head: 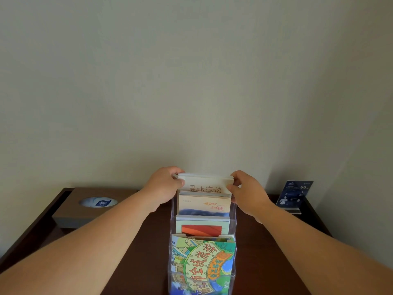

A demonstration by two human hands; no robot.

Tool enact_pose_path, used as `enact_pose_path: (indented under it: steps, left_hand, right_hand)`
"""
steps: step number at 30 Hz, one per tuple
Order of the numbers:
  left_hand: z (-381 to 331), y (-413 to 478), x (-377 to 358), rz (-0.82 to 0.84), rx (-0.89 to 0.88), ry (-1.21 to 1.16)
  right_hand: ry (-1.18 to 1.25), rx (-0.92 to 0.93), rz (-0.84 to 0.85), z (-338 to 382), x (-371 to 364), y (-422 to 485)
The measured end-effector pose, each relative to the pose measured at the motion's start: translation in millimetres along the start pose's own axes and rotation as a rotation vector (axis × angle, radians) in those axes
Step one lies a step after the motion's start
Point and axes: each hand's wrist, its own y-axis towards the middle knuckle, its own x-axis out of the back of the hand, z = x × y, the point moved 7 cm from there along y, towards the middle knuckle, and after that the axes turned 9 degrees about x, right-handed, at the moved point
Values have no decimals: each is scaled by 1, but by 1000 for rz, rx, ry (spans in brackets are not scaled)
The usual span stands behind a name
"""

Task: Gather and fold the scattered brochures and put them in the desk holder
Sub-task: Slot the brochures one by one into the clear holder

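A clear tiered holder (172, 211) stands on the dark wooden desk (146, 248), with brochures in each tier. The back tier holds a cream brochure stack (205, 184) with orange lettering. My left hand (164, 185) grips its left top corner and my right hand (246, 191) grips its right top corner. In front of it sit a cream and blue brochure (204, 205), a white one with a red panel (203, 227), and a green cartoon-print brochure (202, 265) nearest me.
A brown tissue box (70, 211) lies at the desk's left back. A dark blue card in a clear stand (294, 195) sits at the right back. A plain wall rises directly behind the desk.
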Motion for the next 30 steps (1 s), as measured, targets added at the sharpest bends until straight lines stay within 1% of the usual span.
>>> enact_pose_path:
  steps: [5,8,10,12,15,19,21,22,24,26,30]
  left_hand:
    - [1,-2,0,4,23,-44]
    - [7,-7,5,-39,47,-81]
    - [21,-11,8,-72,97,-131]
    - [43,-16,4,-77,190,-164]
    - [79,-24,-13,-24,332,-232]
    - [123,-40,-37,63,499,-303]
    - [137,-48,-49,125,554,-351]
    - [140,-51,-54,154,565,-376]
    - [142,-54,-61,181,566,-428]
    - [142,-53,-63,173,559,-456]
    - [139,-47,-63,179,560,-482]
  right_hand:
    - [43,-28,-11,-6,1,-1]
    - [71,-59,-71,-15,4,-7]
    - [72,-108,-132,-27,5,-14]
    - [51,-171,-161,-42,1,-25]
    - [81,-319,-103,-66,-16,-45]
    - [340,-640,-10,-91,-46,-82]
    - [433,-721,57,-94,-62,-97]
    - [467,-732,78,-94,-68,-102]
    - [513,-741,46,-94,-75,-106]
    - [532,-745,7,-94,-77,-107]
    - [569,-758,-16,-91,-77,-103]
